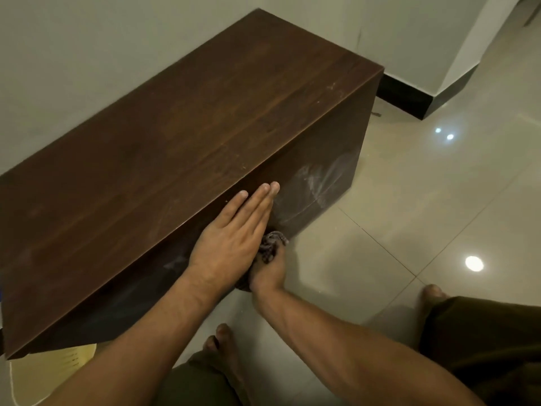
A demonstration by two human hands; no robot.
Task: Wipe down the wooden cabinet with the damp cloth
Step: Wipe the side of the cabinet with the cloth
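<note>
Looking down from the left, we see a yellow tub (pixel 58 367) tucked at the near corner of the cabinet (pixel 205 127), which stands against the wall. Our left hand (pixel 231 238) lies flat on the top's near edge, fingers straight, bracing. Just below it, our right hand (pixel 269 273) has its fingers curled round the bunched cloth (pixel 272 244) and presses it against the front face. To the right of the cloth, pale streaks (pixel 319 183) smear the front panel, so we judge that face only partly wiped. The top shows specks and faint marks near its right end; whether it has been wiped, we cannot tell. Further right lies the glossy tiled floor (pixel 409 230).
</note>
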